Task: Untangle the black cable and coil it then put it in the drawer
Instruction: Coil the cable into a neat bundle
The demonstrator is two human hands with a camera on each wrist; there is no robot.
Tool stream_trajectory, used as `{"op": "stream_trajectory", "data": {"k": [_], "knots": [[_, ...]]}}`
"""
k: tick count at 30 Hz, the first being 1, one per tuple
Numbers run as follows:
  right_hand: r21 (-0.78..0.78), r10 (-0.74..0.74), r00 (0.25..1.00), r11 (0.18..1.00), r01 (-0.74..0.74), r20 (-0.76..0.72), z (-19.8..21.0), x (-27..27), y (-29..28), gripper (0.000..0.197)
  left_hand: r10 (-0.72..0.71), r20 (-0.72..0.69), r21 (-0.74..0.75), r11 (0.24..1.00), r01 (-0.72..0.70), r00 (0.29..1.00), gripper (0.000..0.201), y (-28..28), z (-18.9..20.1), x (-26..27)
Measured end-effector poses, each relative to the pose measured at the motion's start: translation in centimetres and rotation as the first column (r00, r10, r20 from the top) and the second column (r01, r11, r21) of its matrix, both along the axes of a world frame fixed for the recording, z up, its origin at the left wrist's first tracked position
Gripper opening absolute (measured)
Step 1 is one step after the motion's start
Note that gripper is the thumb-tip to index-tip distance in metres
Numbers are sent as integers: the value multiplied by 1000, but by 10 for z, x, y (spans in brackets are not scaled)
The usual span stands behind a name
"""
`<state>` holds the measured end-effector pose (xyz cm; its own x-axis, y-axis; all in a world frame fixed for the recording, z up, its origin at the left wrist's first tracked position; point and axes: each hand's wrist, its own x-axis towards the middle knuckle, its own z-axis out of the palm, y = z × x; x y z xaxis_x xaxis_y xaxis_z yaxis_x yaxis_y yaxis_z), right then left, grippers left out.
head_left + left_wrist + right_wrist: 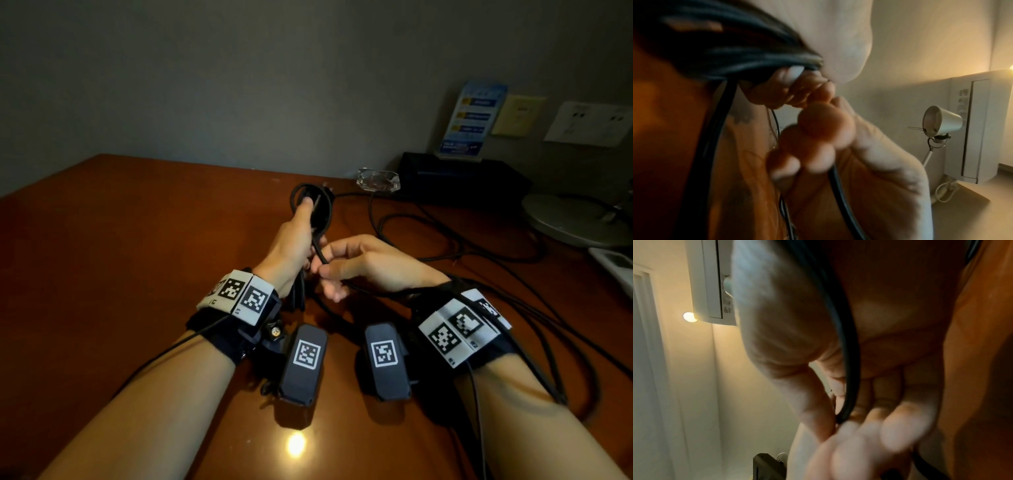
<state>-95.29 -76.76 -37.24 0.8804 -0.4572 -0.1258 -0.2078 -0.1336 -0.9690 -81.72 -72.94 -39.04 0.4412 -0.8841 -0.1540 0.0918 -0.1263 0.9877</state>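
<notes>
- The left hand [291, 246] is raised over the wooden desk [120, 257] with its fingers curled round a bundle of black cable [313, 205] loops; the loops stick out past the fingertips and hang below the wrist
- In the left wrist view the same coiled strands [740, 53] cross the palm, pinned under the bent fingers [797, 91]
- The right hand [373, 263], just beside the left, pinches a single strand of the cable between thumb and forefinger; the strand runs up from the pinch into the left hand's bundle
- In the right wrist view that strand [849, 340] arcs across the palm to the pinching fingertips [900, 423]
- The rest of the cable lies in loose loops on the desk to the right [462, 246]
- At the back right stand a glass ashtray [378, 179], a black box [462, 178] with a blue card stand [471, 120] on it, and a round lamp base [575, 219]
</notes>
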Motion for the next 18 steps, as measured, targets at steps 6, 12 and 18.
{"op": "stream_trajectory", "data": {"k": [6,12,18], "knots": [[102,-165,972,984,149,165,-5,0,-1,19,-49,-51,-70,997,45,998,42,6,4,6],[114,-214,959,974,196,186,-9,6,0,23,-40,34,-97,994,43,999,38,1,1,-1],[92,-129,992,988,127,13,-6,1,-1,23,50,113,-184,982,-29,992,48,-2,-2,4]]}}
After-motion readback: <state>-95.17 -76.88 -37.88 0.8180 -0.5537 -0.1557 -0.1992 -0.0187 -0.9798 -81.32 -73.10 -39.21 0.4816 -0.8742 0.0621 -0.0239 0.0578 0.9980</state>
